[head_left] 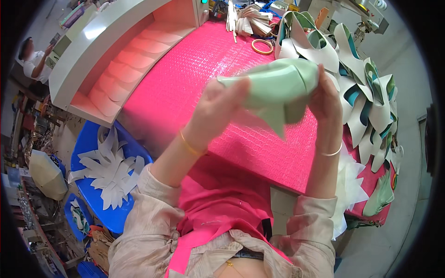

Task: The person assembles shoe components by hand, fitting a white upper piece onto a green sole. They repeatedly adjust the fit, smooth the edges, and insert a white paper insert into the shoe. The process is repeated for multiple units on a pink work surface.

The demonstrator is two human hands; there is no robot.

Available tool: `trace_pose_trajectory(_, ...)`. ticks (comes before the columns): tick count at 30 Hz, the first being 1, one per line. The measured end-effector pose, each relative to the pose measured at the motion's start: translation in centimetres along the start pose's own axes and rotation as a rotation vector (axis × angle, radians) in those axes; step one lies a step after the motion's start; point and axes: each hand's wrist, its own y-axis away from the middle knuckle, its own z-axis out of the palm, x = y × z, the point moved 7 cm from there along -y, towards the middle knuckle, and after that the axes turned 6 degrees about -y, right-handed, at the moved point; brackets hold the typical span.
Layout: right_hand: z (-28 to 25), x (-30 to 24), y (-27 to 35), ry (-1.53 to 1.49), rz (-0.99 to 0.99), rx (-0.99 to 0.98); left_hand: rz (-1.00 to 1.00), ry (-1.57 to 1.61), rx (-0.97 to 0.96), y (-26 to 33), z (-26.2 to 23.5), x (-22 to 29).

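Both hands hold a pale green shoe upper [278, 88] above the pink table, and motion smears it slightly. My left hand [220, 109] is closed on its left edge, thumb on top. Fingers of my right hand [327, 99] grip the curved right end. A pointed flap hangs down between the hands. To the right of my right hand rises a pile of white shoe uppers [366, 111] with green and teal linings.
The pink table covering [185, 69] has a shiny, textured surface. Curved pieces [134, 60] lie inside a reddish-lit white machine [88, 51] at left. A blue tub [85, 190] holds white cut pieces [109, 171]. A tape roll [262, 46] and strips [252, 21] lie at the back. Far left is another person [36, 65].
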Motion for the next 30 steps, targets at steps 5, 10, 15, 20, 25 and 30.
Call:
trace_pose_trajectory(5,2.5,-1.4,-0.9,0.522,0.169,-0.111,-0.195,-0.351,-0.104,2.7,-1.8,-4.7)
trace_pose_trajectory(10,1.6,2.2,-0.2,0.701,0.125,0.119,-0.357,0.413,0.121,7.1,-0.9,-11.3)
trace_pose_trajectory(15,3.2,3.3,-1.5,0.659,0.101,0.177,-0.271,0.614,0.240,6.7,0.6,-9.6)
trace_pose_trajectory(20,3.9,3.0,-2.7,0.673,0.168,0.107,-0.201,0.685,0.334,7.1,0.6,-8.9)
trace_pose_trajectory(25,5.3,2.4,-2.8,0.748,0.169,-0.039,-0.257,0.687,0.297,8.7,0.8,-10.0)
trace_pose_trajectory(30,9.0,3.0,-1.2,0.846,0.342,-0.576,-0.359,1.002,0.343,9.0,-0.8,-12.1)
